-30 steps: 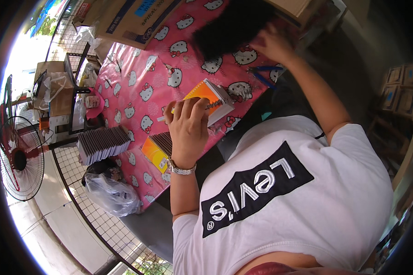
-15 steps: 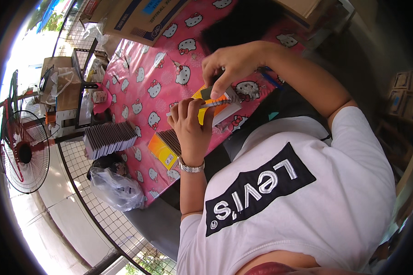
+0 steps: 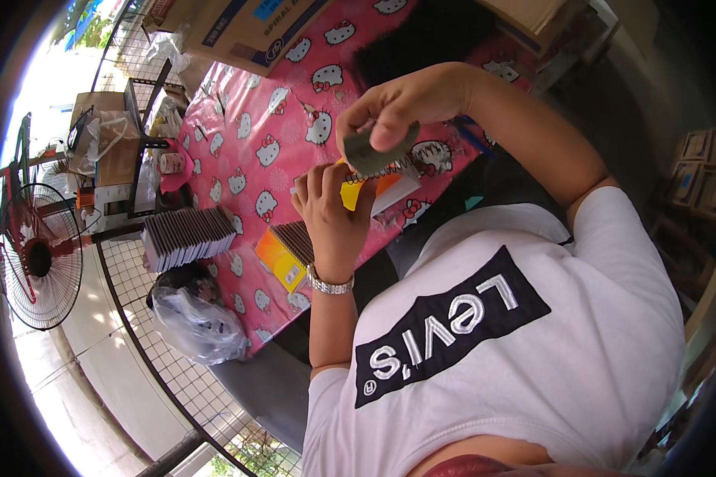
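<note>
Pink patterned tablecloth [image 3: 254, 151] over worktable. Left hand [image 3: 332, 213] clamps small spiral notebook [image 3: 374, 187] above cloth. Right hand [image 3: 398, 107] pinches grey cover card [image 3: 378, 149] at its coil. Step: fitting cover; next likely needs hole alignment. Beyond: notebook stack [image 3: 187, 236], fan [image 3: 36, 258].

A small packing workplace: cardboard boxes [image 3: 254, 28], stacked notebooks [image 3: 187, 237], a standing fan [image 3: 36, 258], and a pink-covered surface [image 3: 247, 151].

Left hand [image 3: 332, 213] hides much of the orange booklet [image 3: 374, 188]; cardboard box [image 3: 250, 28] at the table's [image 3: 247, 143] far edge is cropped.
</note>
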### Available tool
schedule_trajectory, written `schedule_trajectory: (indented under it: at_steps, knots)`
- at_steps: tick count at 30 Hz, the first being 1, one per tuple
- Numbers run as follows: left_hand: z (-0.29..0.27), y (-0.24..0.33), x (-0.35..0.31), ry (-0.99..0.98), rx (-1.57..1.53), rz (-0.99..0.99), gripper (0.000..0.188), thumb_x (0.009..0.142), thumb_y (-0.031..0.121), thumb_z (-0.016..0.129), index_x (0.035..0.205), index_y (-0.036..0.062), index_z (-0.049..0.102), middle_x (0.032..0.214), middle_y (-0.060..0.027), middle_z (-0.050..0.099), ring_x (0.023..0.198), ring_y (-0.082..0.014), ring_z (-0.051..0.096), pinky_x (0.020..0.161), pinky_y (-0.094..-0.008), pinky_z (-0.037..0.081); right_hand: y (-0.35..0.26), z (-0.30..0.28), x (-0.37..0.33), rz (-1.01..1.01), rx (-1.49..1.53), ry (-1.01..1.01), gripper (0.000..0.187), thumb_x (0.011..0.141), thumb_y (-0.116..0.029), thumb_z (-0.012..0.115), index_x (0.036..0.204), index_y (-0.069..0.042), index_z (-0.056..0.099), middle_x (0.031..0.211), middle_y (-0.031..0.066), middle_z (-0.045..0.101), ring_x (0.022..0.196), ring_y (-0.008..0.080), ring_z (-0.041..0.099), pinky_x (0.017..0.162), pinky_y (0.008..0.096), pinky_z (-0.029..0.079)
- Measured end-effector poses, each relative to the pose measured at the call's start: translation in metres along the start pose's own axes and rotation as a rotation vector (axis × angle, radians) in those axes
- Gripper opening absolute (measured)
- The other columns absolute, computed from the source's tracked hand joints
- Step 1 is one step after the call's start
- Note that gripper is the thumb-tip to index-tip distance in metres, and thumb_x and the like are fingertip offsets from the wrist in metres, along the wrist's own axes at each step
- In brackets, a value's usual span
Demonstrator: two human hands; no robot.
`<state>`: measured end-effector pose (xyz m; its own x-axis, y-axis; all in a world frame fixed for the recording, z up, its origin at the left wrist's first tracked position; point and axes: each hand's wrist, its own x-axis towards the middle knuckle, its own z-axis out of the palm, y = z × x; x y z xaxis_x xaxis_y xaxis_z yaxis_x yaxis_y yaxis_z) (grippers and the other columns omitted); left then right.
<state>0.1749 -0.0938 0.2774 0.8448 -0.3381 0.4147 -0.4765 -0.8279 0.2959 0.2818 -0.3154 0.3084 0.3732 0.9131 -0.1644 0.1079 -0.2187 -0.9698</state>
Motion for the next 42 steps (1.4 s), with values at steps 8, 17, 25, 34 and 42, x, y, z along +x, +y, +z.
schedule_trajectory:
  at_steps: [8,17,25,34,42]
  knots:
    - [-0.003,0.001,0.001,-0.002,-0.036,-0.028,0.037,0.077,0.019,0.079,0.106,0.0060,0.060,0.103,-0.0119,0.061,0.101,-0.0336,0.054,0.089,-0.0445,0.041,0.005,0.000,0.010,0.025,-0.131,0.110,0.046,0.080,-0.043,0.074,0.103,-0.004,0.065,0.101,0.0058,0.059,0.097,0.0156,0.058,0.082,0.0294,0.046]
    - [-0.019,-0.022,-0.001,-0.087,-0.233,-0.180,0.031,0.080,0.010,0.077,0.105,0.0033,0.060,0.104,-0.0118,0.061,0.097,-0.0300,0.059,0.081,-0.0391,0.048,0.004,0.003,0.026,-0.052,0.055,0.124,0.049,0.079,-0.046,0.075,0.104,-0.005,0.065,0.093,0.0061,0.057,0.091,0.0145,0.057,0.077,0.0274,0.043]
    - [-0.013,-0.036,-0.003,-0.109,-0.500,-0.271,0.024,0.085,0.003,0.073,0.104,-0.0007,0.059,0.096,-0.0100,0.064,0.075,-0.0174,0.062,0.065,-0.0274,0.050,0.010,0.008,0.038,-0.238,0.481,0.013,0.046,0.083,-0.045,0.070,0.100,-0.002,0.067,0.094,0.0061,0.060,0.090,0.0163,0.058,0.079,0.0280,0.045]
    - [-0.008,-0.042,-0.013,0.015,-0.757,-0.411,0.018,0.091,-0.003,0.065,0.109,-0.0039,0.059,0.094,-0.0070,0.066,0.080,-0.0104,0.063,0.068,-0.0247,0.053,0.143,-0.019,-0.054,0.475,-0.543,1.026,0.060,0.079,-0.049,0.076,0.118,-0.004,0.065,0.121,0.0169,0.059,0.116,0.0342,0.057,0.099,0.0398,0.046]
    - [0.006,-0.024,-0.025,0.312,-0.819,-0.551,0.022,0.101,0.014,0.057,0.106,-0.0067,0.064,0.091,-0.0082,0.066,0.075,-0.0131,0.067,0.064,-0.0273,0.059,0.212,0.093,-0.080,0.232,-1.069,1.172,0.062,0.085,-0.030,0.072,0.139,-0.009,0.050,0.145,0.0164,0.045,0.135,0.0375,0.040,0.110,0.0485,0.036]
